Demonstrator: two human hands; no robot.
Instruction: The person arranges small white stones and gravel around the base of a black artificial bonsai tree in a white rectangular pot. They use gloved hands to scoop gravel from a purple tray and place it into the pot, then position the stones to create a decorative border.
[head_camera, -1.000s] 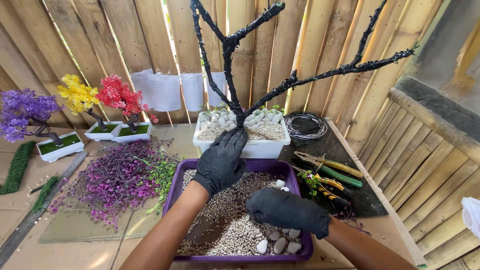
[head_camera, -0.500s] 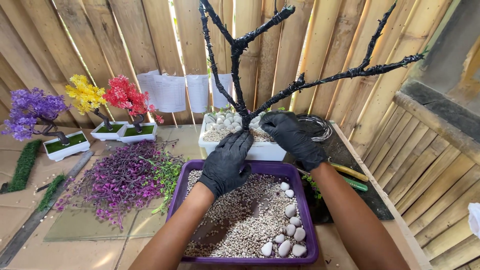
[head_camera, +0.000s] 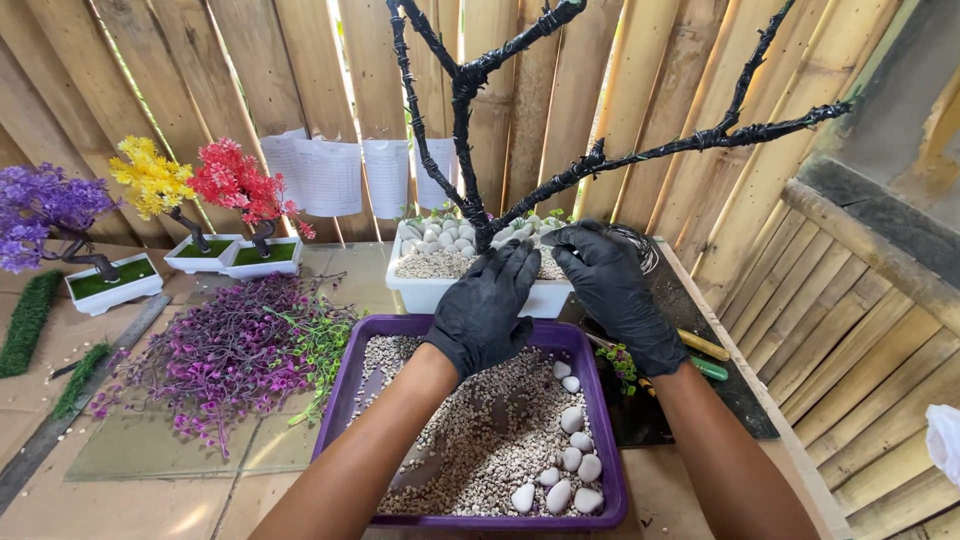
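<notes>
Both hands wear black gloves and reach forward over a purple tray (head_camera: 335, 430) to a white rectangular planter (head_camera: 430, 292) that stands just behind it on the table (head_camera: 130, 500). The left hand (head_camera: 485, 308) lies against the planter's front rim with its fingers spread and loosely curled toward the base of a black wrapped tree trunk (head_camera: 466, 150); it grips nothing that can be seen. The right hand (head_camera: 610, 285) is likewise open, its fingertips bent down over the planter's right end, beside the trunk's foot. Placed on either side of the trunk like this, the hands seem to be pressing or evening out the filling that keeps the bare branching tree upright. The planter is topped with fine gravel and a row of white pebbles (head_camera: 440, 238) around the trunk. The tray sits nearest the person, so loose material is in easy reach: it holds a bed of small gravel (head_camera: 470, 450) and a cluster of larger white stones (head_camera: 570, 465) along its right side. To the left lies a heap of purple artificial foliage (head_camera: 215, 355), and behind it stand three finished little trees, purple (head_camera: 45, 215), yellow (head_camera: 155, 180) and red (head_camera: 240, 185), each in a white pot. Green-handled tools (head_camera: 705, 360) lie on a dark mat to the right.
</notes>
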